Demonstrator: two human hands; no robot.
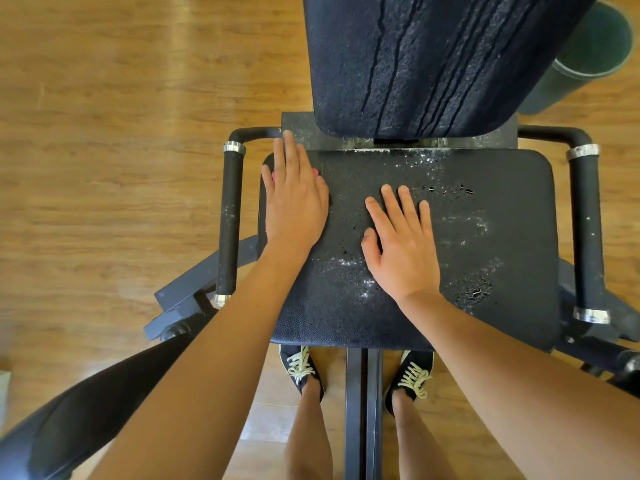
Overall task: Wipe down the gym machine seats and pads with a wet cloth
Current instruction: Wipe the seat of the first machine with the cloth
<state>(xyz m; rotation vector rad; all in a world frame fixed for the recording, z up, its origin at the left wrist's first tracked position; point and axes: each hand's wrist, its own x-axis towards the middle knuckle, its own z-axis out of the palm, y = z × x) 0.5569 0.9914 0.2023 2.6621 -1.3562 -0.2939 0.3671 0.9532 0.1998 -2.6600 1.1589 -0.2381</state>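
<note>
We saw the black seat in the middle of the view, its cover cracked and peeling in patches, with white flecks and shiny wet spots across it. The cloth lay on the seat's far left corner, almost fully covered; only small pink edges showed on either side of the fingers. The left hand lay flat on top of that cloth, fingers straight and together, pressing down, not curled. The right hand rested flat on the bare middle of the seat, fingers spread and straight, holding nothing.

Beyond the seat's far edge stood the back pad, dark, with wet streaks running down it. Just beside the seat on the left ran a black handle with silver bands at its ends; a matching handle ran along the right side. Below the seat's near edge a metal bar ran between two dark shoes with pale laces. Near and left of the seat sat a long black pad. Far right of the seat, behind the back pad, stood a green bin. A wooden floor lay under everything.
</note>
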